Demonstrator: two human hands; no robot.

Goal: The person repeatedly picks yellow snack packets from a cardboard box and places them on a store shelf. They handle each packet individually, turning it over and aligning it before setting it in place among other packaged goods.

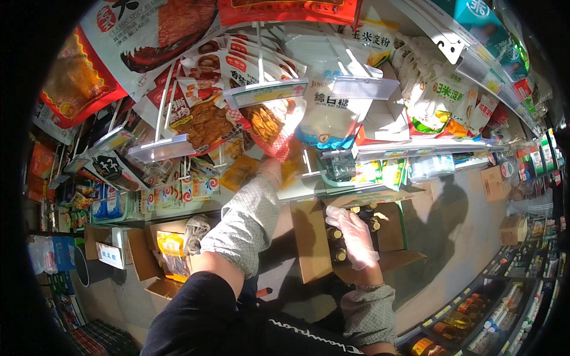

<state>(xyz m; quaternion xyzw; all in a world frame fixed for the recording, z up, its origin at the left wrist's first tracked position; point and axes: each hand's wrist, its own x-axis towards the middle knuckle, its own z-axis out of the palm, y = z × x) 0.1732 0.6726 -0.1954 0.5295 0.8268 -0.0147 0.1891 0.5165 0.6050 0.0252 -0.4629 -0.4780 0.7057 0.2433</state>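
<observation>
My left hand (pixel 271 170) reaches up to the hanging snack bags. Its fingers are hidden behind a checkered red and white bag (pixel 267 122), so I cannot tell whether it grips anything. A patterned grey sleeve cover (pixel 242 218) wraps that forearm. Lower right, my right hand (pixel 354 233), in a thin clear glove, is held with its fingers extended and nothing visible in it. Below or beside it is an open cardboard box (pixel 311 240) of bottles with gold caps (pixel 340 254). A yellow packet (pixel 239 172) lies on the shelf left of my left hand.
Metal hooks with clear price-tag holders (pixel 267 91) jut out above. A white sugar bag (pixel 331 102) stands on the shelf, right of the snack bags. Another open carton (pixel 142 256) with an orange bag (pixel 171 253) sits on the floor at left. Shelves of bottles (pixel 461 318) line the lower right.
</observation>
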